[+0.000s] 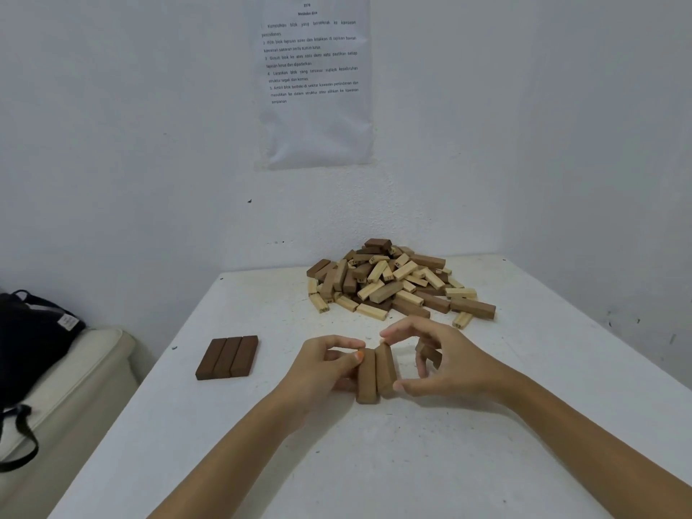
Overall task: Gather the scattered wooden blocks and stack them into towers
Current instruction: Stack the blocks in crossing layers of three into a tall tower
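Note:
A heap of light and dark wooden blocks (397,282) lies at the far end of the white table (262,443). A flat row of three dark blocks (228,357) sits at the left. In the middle, a few brown blocks (374,372) lie side by side. My left hand (322,368) grips them from the left, thumb on the nearest block. My right hand (438,359) curls over them from the right, thumb against the rightmost block, and holds another brown block (428,354) under its fingers.
The table stands in a corner of white walls, with a printed instruction sheet (314,80) taped above the heap. A black bag (30,342) rests on a cream seat (67,391) to the left of the table.

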